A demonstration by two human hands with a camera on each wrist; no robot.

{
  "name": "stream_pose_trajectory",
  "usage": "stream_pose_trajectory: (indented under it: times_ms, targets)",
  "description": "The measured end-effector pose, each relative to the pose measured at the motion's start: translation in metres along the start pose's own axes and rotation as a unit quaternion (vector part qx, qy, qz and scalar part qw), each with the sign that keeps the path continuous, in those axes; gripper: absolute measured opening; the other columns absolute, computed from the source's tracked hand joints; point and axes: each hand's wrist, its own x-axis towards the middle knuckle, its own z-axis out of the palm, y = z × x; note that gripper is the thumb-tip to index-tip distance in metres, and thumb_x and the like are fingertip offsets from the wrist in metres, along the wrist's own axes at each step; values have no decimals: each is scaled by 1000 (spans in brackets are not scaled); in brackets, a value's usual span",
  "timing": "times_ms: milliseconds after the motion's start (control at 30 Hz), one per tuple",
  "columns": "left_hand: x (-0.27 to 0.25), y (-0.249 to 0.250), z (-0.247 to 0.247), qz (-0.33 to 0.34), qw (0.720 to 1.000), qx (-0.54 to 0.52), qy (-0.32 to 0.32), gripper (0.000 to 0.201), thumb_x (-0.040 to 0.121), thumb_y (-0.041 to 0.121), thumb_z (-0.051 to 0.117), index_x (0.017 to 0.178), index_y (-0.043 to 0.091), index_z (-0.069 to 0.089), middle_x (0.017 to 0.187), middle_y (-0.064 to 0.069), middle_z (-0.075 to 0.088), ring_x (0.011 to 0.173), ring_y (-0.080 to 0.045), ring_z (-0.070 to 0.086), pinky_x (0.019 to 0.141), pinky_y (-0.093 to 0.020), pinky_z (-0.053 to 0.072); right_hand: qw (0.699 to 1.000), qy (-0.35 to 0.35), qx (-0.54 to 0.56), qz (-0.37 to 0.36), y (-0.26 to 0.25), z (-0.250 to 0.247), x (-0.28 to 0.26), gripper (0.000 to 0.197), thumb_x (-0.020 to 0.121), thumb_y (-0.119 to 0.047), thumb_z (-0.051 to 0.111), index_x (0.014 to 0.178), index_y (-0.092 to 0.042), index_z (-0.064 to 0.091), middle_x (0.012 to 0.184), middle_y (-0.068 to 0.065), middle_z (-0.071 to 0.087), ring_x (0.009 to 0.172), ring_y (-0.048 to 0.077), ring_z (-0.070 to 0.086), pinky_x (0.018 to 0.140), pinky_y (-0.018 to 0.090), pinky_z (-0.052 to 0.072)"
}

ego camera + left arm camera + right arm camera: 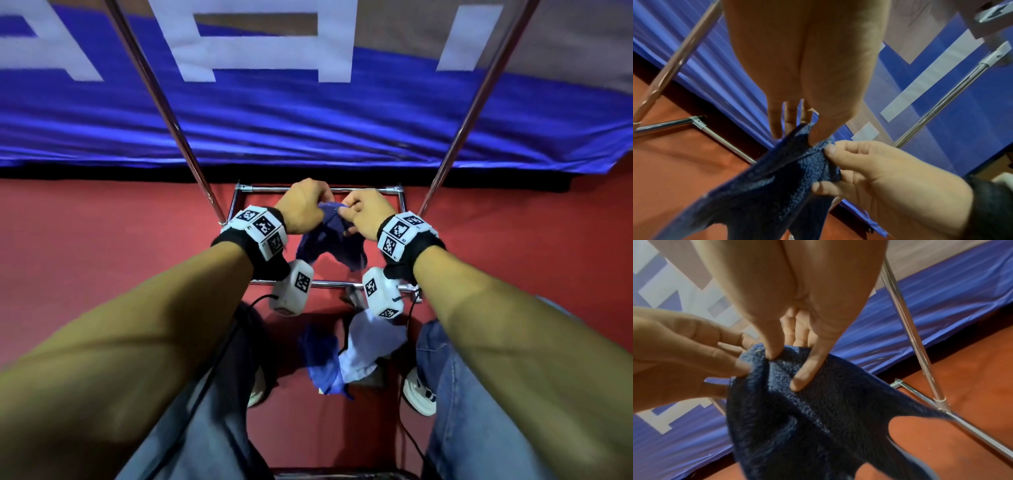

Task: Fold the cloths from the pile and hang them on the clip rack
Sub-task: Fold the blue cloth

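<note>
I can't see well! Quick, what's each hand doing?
Left hand: pinching the dark blue cloth.
Right hand: pinching the same cloth.

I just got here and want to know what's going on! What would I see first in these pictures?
First you would see the left hand and the right hand pinching the top of a fuzzy dark blue cloth, held up in the middle above the red floor. Behind stretches a big blue banner with white letters, crossed by shiny metal rack poles. Lower down, between the person's feet, lies a small pile of cloths.
</note>
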Motion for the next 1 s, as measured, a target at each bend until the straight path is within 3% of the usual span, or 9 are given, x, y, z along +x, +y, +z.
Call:
stream_pose_trajectory:
  times_ms: [167,300,500,633,700,800,933,1000]
  targets:
    - [4,-17,15,-19,999,-25,15,13,79,13,73,87,8,64,83,-4,63,72,-17,53,68,-28,43,999,-12,50,-3,10,4,11,24,87,-4,63,69,-17,57,59,6,59,57,25,63,68,49,60]
    - [7,-27,16,-53,998,-40,19,10,78,8,68,81,14,61,74,0,60,68,-17,54,62,-25,40,999,-33,25,-13,21,4,14,21,83,-4,71,71,-19,60,58,1,60,47,10,58,57,31,58]
    - [8,-44,3,-104,990,-62,65,13,76,6,66,75,17,59,71,0,63,63,-11,55,63,-26,44,999,-5,-48,-7,38,15,20,23,78,-21,76,61,-22,60,45,-12,49,50,13,50,63,48,59]
    - [5,-47,2,-95,990,-92,43,14,76,5,65,83,14,58,68,1,60,58,-11,54,63,-30,50,998,15,-47,-42,33,18,19,21,78,-18,74,63,-25,61,43,-13,47,51,11,47,63,44,58]
    - [2,-47,6,-82,991,-104,5,26,75,8,71,97,13,57,78,-3,61,65,-18,56,67,-37,55,996,18,-54,-64,28,19,17,18,77,-16,74,66,-24,62,46,-11,47,50,9,43,60,33,54]
    - [2,-45,13,-38,998,-40,-27,41,74,23,79,110,17,60,102,-6,61,89,-21,56,77,-33,48,992,11,-73,-99,21,23,13,16,77,-15,73,69,-24,63,48,-10,48,48,5,41,58,20,39]
    - [4,-37,14,-40,999,19,-11,12,79,19,74,84,11,67,84,-7,69,77,-24,63,66,-28,42,991,15,-81,-107,19,21,13,11,80,-16,72,72,-21,67,53,-9,50,54,10,43,56,21,38]
    - [5,-36,14,-67,997,23,3,9,82,17,71,76,12,65,77,-7,67,75,-25,62,63,-28,39,990,14,-99,-97,23,16,13,11,80,-18,73,71,-21,67,57,-7,53,58,12,45,60,22,38]
